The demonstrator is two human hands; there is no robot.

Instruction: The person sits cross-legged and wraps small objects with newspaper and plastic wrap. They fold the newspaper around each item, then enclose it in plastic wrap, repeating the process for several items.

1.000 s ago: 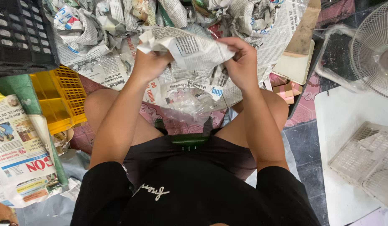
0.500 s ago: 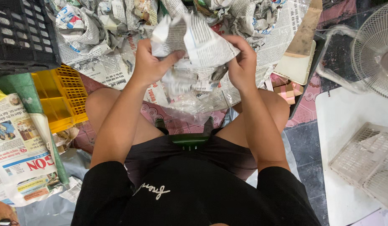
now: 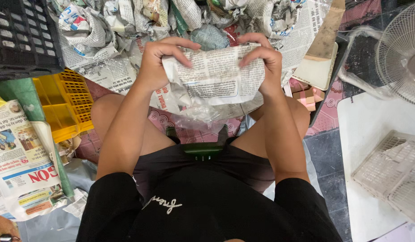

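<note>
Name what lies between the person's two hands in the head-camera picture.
A sheet of newspaper spans the gap in the head view, pinched at its top edge by the left hand and the right hand.

- The newspaper sheet [image 3: 215, 74] was off-white, covered in fine black print with a thin blue box outline near its lower edge.
- The crumpled newspaper bundles [image 3: 140, 18] showed grey-white paper with patches of blue, red and green ink.
- The shorts [image 3: 207, 197] were black, with pale cursive stitching.
- One crate [image 3: 66, 105] was bright yellow with a grid pattern; another crate [image 3: 21, 38] was black.
- The flat newspaper [image 3: 19, 152] carried bold red letters and a coloured photograph.
- The fan [image 3: 402, 49] and the basket [image 3: 391, 172] were white, the basket in open mesh.
- The floor tiles [image 3: 326, 118] were pinkish red.
</note>
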